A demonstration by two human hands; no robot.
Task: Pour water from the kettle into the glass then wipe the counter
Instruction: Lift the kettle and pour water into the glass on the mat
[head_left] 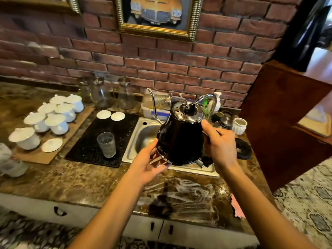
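You hold the black kettle (180, 139) above the sink (142, 135) with both hands, left hand (150, 163) cupping its base, right hand (218, 144) closed at its handle side, so next carry the spout over the glass (106, 144) on the mat and tilt slowly.

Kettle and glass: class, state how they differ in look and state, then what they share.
The kettle is black, opaque and lidded; the glass is clear and open-topped. The kettle is held by the left hand and right hand over the sink; the glass stands untouched on the black mat. Both are upright.

Glossy black kettle (180, 141); polished, seemingly marble counter (80, 178).
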